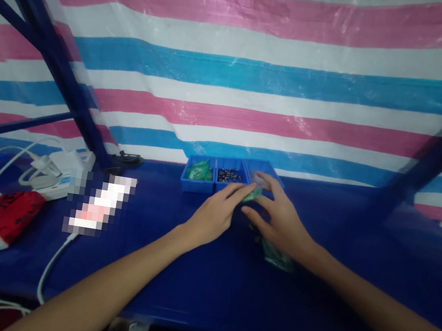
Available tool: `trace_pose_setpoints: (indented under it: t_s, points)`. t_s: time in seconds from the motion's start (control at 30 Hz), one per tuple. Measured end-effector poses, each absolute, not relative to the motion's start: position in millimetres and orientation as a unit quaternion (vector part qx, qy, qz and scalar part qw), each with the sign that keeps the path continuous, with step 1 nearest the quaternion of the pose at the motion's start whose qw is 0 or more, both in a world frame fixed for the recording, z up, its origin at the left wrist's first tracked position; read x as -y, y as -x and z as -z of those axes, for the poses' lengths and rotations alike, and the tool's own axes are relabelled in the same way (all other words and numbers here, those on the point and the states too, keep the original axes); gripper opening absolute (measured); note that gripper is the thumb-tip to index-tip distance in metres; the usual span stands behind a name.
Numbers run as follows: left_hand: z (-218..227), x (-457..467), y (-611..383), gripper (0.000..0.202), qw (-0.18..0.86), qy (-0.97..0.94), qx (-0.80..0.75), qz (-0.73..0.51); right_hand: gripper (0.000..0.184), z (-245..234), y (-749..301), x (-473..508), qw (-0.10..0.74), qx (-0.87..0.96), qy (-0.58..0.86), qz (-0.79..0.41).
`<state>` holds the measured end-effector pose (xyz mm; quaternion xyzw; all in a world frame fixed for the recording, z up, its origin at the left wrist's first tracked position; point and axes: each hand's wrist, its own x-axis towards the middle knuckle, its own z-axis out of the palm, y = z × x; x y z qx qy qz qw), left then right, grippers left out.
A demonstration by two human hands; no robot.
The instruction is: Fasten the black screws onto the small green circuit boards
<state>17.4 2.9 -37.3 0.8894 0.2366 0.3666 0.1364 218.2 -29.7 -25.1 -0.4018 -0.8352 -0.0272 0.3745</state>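
My left hand [213,216] has its fingers drawn together at a small green plastic bag [253,194], just in front of the blue bins. Its thumb is hidden. Close on the other side, my right hand [281,220] is curved with thumb and fingers apart, the fingers beside the same bag. Whether they touch it is unclear from blur. Beneath the right hand, another green plastic bag [277,257] lies on the table, partly covered. The left bin [196,186] contains green plastic packaging [200,170]; the middle bin contains small dark and shiny metallic parts [230,176].
The blue table [184,288] backs onto a striped plastic sheet [252,75]. At left are a white power strip [70,178] with cables, a pixelated object [101,205] on a white cable, and a red package [16,214]. Blue frame posts [57,72] slant up at both sides.
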Motion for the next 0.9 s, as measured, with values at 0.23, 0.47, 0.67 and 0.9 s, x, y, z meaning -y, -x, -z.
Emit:
trace_pose_setpoints:
  t_s: [0.23, 0.47, 0.67, 0.9]
  points:
    - [31.5, -3.4, -15.0, 0.055, 0.170, -0.844, -0.355, -0.364, 0.018, 20.4, -213.6, 34.3, 0.418, 0.802, 0.418, -0.085]
    - [33.6, -7.3, -14.8, 0.049, 0.140, -0.830, -0.349, -0.411, 0.018, 25.5, -213.4, 29.2, 0.486, 0.705, 0.438, -0.274]
    - [43.1, -13.0, -14.1, 0.071, 0.143, -0.871, -0.294, -0.366, 0.029, 23.9, -216.4, 24.0, 0.511, 0.680, 0.434, -0.296]
    - [38.2, -19.2, -8.1, 0.033, 0.110, -0.862, -0.295, -0.397, 0.025, 27.6, -210.3, 27.1, 0.481, 0.719, 0.453, -0.214]
